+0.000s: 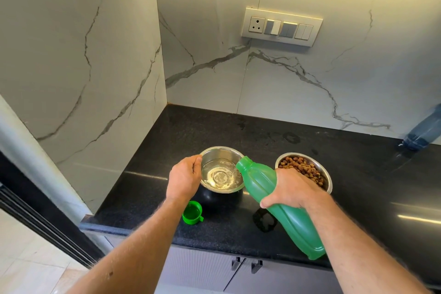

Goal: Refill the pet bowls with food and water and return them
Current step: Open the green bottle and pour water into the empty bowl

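Steel water bowl (220, 169) sits on the black counter (358, 174), part-filled: likely heavy, sloshy, slick. Your left hand (185, 178) curls on its rim; take both sides, keep level. Right hand (293, 190) grips the tilted green bottle (274, 198).

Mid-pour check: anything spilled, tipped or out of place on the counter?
Nothing spilled near the bowls. The green plastic bottle pours cleanly into the steel water bowl. Only oddity: faint dried ring marks on the black granite counter behind the bowls.
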Motion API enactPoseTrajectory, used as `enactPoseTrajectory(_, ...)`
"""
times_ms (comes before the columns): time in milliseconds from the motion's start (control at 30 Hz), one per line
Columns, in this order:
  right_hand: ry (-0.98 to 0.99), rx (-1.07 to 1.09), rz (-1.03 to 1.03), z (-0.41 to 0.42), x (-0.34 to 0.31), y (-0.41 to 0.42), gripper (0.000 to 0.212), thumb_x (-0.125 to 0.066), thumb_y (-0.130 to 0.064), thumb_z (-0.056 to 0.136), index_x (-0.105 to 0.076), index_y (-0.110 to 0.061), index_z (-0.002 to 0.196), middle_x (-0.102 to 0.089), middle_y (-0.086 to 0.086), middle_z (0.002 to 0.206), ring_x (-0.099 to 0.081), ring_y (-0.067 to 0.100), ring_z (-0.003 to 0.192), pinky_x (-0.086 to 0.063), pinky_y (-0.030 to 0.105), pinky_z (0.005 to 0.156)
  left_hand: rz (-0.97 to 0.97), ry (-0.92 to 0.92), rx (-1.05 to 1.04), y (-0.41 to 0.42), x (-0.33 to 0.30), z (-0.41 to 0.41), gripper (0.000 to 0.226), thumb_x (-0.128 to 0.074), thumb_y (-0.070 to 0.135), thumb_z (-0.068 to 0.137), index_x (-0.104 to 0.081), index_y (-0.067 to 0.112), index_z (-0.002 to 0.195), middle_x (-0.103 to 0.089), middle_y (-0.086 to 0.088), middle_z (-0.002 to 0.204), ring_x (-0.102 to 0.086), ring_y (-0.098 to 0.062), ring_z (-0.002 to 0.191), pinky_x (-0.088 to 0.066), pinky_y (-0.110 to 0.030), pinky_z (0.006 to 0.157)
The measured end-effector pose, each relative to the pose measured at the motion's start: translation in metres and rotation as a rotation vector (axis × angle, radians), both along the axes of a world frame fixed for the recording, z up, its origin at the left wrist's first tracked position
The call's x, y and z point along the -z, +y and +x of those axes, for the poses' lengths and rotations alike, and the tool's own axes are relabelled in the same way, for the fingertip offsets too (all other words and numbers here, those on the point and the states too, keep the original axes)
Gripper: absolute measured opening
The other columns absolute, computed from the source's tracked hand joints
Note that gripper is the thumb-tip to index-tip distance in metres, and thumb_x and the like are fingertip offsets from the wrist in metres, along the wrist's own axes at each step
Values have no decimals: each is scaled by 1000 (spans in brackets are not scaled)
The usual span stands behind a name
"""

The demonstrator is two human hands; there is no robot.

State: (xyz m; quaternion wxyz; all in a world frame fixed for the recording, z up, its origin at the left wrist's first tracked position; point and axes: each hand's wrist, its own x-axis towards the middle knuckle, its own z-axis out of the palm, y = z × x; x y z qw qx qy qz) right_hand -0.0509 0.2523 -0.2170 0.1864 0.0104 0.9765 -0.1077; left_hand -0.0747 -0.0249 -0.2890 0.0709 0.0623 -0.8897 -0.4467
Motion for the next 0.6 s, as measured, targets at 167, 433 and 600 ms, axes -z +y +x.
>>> enactPoseTrajectory(167,-3,2,-1,2,-2,-1,86,-84,-72,40,-60,-26,108,-66,-7,95,-66,12,83,-59,37,82,-21,5,-13,-1,-1,2,26,-46,32,105,-68,28,119,-68,10,108,-62,-6,95,-55,-33,91)
enactPoseTrajectory(433,-3,4,-3,5,-4,-4,86,-84,-71,41,-60,-25,109,-66,-6,96,-66,13,84,-59,38,82,-3,-126,-141,-5,0,1,56,-53,1,95,-49,22,146,-50,-5,150,-59,-12,111,-51,-24,85)
enactPoseTrajectory(600,12,9,-16,5,-3,-5,87,-82,-73,34,-60,-27,105,-67,-6,93,-67,13,81,-60,39,79,30,-142,-155,-6,3,2,62,-49,-3,91,-48,22,147,-47,-5,152,-58,-19,120,-50,-25,84)
